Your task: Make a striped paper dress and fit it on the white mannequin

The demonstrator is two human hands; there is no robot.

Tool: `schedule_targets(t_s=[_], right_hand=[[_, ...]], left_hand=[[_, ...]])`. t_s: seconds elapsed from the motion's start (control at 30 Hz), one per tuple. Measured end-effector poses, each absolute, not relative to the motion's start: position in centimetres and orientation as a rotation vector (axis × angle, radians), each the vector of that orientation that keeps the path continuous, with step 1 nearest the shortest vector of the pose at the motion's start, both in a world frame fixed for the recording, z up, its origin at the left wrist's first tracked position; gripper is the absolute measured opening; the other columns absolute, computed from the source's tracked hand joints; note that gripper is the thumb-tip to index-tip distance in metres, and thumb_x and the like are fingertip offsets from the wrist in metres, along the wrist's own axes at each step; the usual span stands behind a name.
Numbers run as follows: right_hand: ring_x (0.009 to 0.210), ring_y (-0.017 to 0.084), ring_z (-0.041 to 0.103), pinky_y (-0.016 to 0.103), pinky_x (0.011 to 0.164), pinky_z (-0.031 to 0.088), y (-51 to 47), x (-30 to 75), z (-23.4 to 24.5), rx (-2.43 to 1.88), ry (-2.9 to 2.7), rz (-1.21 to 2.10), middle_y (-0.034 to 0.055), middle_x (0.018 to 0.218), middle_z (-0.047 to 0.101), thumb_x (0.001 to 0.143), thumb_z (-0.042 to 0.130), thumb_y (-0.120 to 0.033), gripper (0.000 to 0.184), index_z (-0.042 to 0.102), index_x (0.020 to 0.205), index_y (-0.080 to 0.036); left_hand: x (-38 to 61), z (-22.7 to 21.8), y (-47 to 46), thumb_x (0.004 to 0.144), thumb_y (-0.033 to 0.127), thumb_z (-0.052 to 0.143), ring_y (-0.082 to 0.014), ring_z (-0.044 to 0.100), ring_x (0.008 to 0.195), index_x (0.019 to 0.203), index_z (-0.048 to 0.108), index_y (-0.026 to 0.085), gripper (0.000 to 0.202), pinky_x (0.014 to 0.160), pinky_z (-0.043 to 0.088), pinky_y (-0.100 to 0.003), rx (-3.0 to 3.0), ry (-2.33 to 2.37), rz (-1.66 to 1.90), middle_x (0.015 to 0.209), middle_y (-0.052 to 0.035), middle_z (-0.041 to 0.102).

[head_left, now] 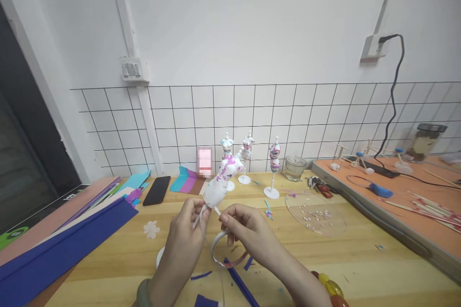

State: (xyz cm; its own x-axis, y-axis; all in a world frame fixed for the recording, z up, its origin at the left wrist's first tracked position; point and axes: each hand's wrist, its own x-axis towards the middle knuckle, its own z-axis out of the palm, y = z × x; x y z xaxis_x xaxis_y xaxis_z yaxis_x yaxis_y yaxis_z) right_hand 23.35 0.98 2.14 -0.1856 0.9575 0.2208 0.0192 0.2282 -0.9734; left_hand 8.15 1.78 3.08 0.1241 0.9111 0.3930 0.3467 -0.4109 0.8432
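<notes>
My left hand (185, 235) is closed round the thin stem of a small white dress-form figurine (224, 177) with pink and blue marks, tilted up to the right above the wooden table (360, 259). My right hand (245, 228) pinches a narrow white strip (219, 244) that curls into a loop below the figurine's base. Both hands meet at the table's near middle. A white round base (159, 256) shows just behind my left wrist.
Three decorated mini mannequins (248, 153) stand near the tiled wall. A black phone (157, 190), coloured sheets (65, 240), a glass jar (295, 168), keys (319, 184) and a clear disc with beads (315, 208) lie around. An orange board (414, 201) with sticks fills the right.
</notes>
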Motion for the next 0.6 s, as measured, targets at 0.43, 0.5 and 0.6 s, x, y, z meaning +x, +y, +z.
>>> schedule_targets(t_s=[0.43,0.5,0.6], right_hand=[[0.056,0.013,0.048,0.024,0.053,0.035,-0.3,23.5,2.9,-1.12,-1.749,0.551,-0.0007,0.06,0.055,0.083,0.055,-0.031,0.018,0.062,0.07,-0.02],[0.055,0.013,0.049,0.024,0.052,0.035,0.1,23.7,2.8,-1.119,-1.708,0.585,-0.0007,0.06,0.056,0.082,0.056,-0.031,0.018,0.062,0.07,-0.02],[0.056,0.013,0.05,0.024,0.052,0.036,0.6,24.0,2.5,-1.107,-1.658,0.641,-0.0004,0.061,0.057,0.081,0.056,-0.032,0.018,0.063,0.07,-0.02]], left_hand=[[8.1,3.3,1.7,0.085,0.035,0.047,-0.0156,0.055,0.068,0.087,0.052,0.023,0.013,0.062,0.04,-0.024,1.826,1.183,1.319,0.074,0.0022,0.057],[8.0,3.4,1.7,0.085,0.035,0.048,-0.0152,0.053,0.067,0.092,0.052,0.022,0.015,0.061,0.04,-0.024,1.77,1.116,1.307,0.075,0.0013,0.056],[8.1,3.5,1.8,0.084,0.036,0.05,-0.0138,0.048,0.064,0.095,0.053,0.021,0.019,0.057,0.037,-0.023,1.678,1.045,1.271,0.072,0.002,0.054]])
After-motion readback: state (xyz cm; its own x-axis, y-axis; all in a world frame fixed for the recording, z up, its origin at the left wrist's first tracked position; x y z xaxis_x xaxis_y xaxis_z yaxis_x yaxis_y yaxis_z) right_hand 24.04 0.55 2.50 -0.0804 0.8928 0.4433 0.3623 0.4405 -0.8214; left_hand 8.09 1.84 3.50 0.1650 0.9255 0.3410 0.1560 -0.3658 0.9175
